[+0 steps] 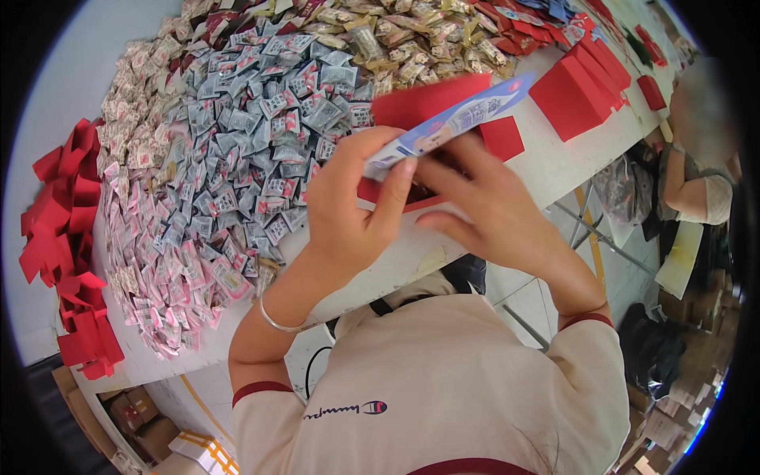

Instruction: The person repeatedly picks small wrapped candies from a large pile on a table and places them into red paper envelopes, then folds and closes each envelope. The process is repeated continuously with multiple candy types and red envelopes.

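My left hand (352, 202) pinches a flat blue-and-white packet (463, 115), its thumb on the near side. The packet is tilted, its far end raised to the right. Beneath it is a red paper box (431, 95), largely hidden by the packet and my hands. Close by on the right, my right hand (491, 198) is slightly blurred, with thumb and fingers apart. Some of its fingertips reach behind the packet and over the box, so they are partly hidden. I see nothing held in that hand.
Heaped on the white table (412, 265) are blue-grey wrapped sweets (261, 119), pink packets (178, 285), cream packets (138, 103) and gold-wrapped pieces (419, 43). Red boxes (582, 91) stand at right; more red boxes (67, 214) line the left edge. Another person (697, 186) is at far right.
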A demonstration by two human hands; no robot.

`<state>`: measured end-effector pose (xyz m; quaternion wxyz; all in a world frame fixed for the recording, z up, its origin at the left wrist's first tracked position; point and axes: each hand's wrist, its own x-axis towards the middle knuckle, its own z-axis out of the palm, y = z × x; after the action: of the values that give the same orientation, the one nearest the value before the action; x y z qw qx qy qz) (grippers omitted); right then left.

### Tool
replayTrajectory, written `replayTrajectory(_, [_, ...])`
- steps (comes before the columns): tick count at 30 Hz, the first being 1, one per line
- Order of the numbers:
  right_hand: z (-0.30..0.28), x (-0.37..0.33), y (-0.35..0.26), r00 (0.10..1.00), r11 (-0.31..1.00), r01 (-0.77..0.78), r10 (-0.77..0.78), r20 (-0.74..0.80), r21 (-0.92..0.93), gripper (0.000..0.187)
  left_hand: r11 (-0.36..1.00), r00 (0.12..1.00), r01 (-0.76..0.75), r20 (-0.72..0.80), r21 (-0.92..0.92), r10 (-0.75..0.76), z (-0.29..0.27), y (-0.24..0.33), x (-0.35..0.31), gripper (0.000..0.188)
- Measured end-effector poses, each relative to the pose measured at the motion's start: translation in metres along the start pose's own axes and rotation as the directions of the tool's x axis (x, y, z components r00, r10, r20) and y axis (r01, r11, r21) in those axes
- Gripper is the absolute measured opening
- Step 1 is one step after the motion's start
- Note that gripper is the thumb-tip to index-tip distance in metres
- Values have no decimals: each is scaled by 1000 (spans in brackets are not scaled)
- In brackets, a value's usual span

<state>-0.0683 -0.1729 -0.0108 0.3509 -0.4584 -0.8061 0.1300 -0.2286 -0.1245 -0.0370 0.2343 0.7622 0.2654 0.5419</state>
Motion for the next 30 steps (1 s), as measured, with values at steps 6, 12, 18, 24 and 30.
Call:
replayTrajectory(6, [7,-19,16,979,916,202,-176,105,-346,46,988,992,125,29,-92,-123,-3,7,6,16])
replayTrajectory(12, [-3,-8,13,980,952,169,-135,145,-255,41,971,973,-104,223,217,54,-6,9,12,12])
replayTrajectory(18, [-38,-24,23,897,949,27,-162,-412,-315,32,949,949,-96,315,299,-4,-10,20,11,11])
replayTrajectory(24, [-42,8,34,942,870,330,-276,191,-367,20,891,920,-202,391,407,30,-13,30,18,41])
replayTrajectory(30, [-38,39,36,876,839,444,-332,350,-315,5,980,949,199,254,-23,-187,-8,-12,-27,73])
